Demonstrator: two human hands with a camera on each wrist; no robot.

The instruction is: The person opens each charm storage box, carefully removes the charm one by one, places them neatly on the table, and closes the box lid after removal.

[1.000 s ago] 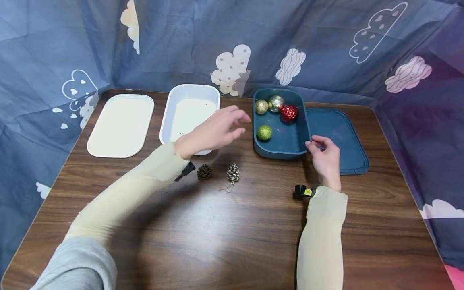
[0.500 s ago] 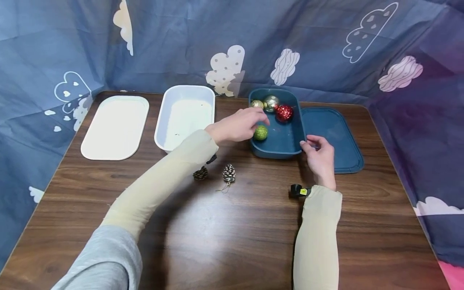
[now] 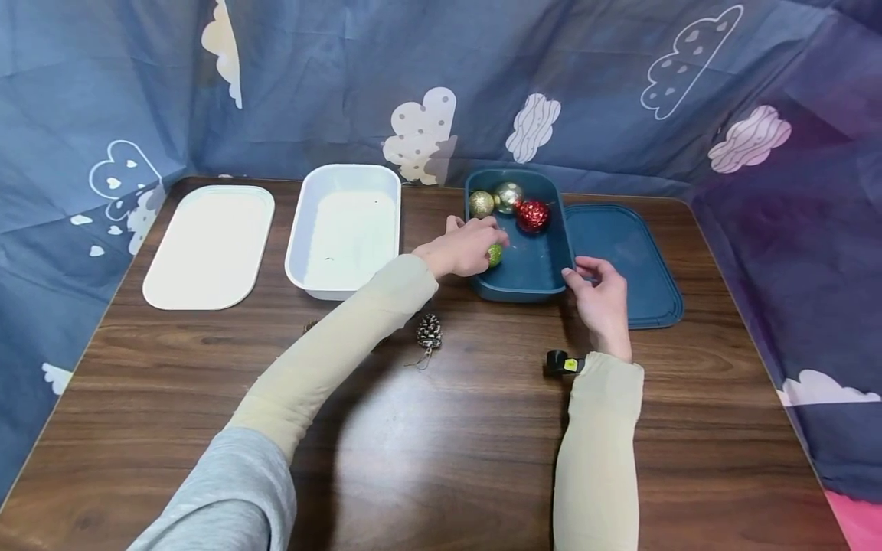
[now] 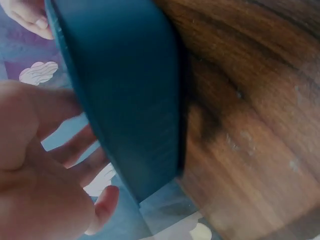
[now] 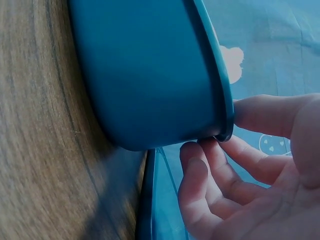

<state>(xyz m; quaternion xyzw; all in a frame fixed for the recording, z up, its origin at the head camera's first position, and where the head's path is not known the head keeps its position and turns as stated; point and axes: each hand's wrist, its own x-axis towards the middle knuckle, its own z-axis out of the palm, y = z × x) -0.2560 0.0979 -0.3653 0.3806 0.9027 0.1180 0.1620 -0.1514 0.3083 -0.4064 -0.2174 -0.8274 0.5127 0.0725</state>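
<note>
On the near side of the left hand lay a pinecone. The right hand pinched the rim of the blue box. The left hand reached over the opposite rim, partly covering a green ball inside; whether it gripped that could not be told. Beyond it sat a red ball, a gold ball and a silver ball.

There are two hands: one left hand and one right hand. Boxes number two, one white box and one blue box. Lids also number two, one white lid and one blue lid. Balls come to four: one red ball, one green ball, one gold ball, one silvery ball. One pine cone is plainly visible. There is one table.
</note>
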